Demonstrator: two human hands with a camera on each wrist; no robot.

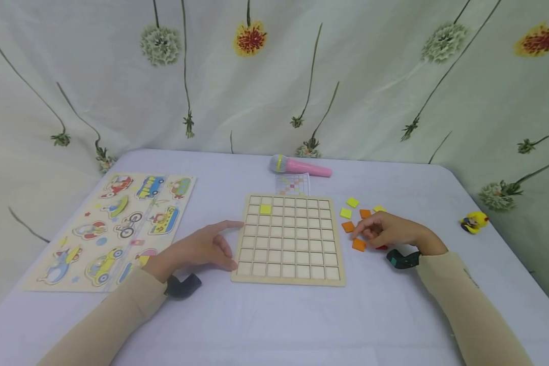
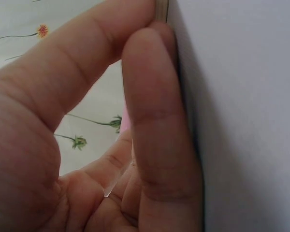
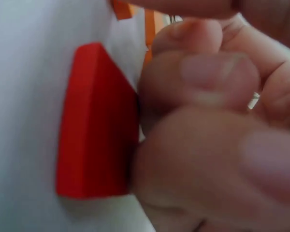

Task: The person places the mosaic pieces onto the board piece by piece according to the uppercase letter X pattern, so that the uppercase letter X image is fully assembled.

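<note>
A square wooden grid board [image 1: 289, 280] lies mid-table, with one yellow tile [image 1: 265, 209] in a cell near its upper left. My left hand [image 1: 203, 247] is at the board's left side, index finger straight against the edge and thumb by the lower left corner. Over the loose tiles on the right, my right hand [image 1: 386, 230] has its index finger reaching down between orange tiles [image 1: 359, 245], the other fingers bent. Its fingertips are right at a red tile [image 3: 99, 125] in the right wrist view. No tile shows pinched there.
Loose yellow tiles [image 1: 345, 213] lie right of the board. Behind it are a printed pattern card [image 1: 293, 184] and a pink toy microphone [image 1: 307, 168]. A vehicle puzzle board [image 1: 84, 230] covers the table's left; a small yellow figurine [image 1: 474, 222] stands at far right.
</note>
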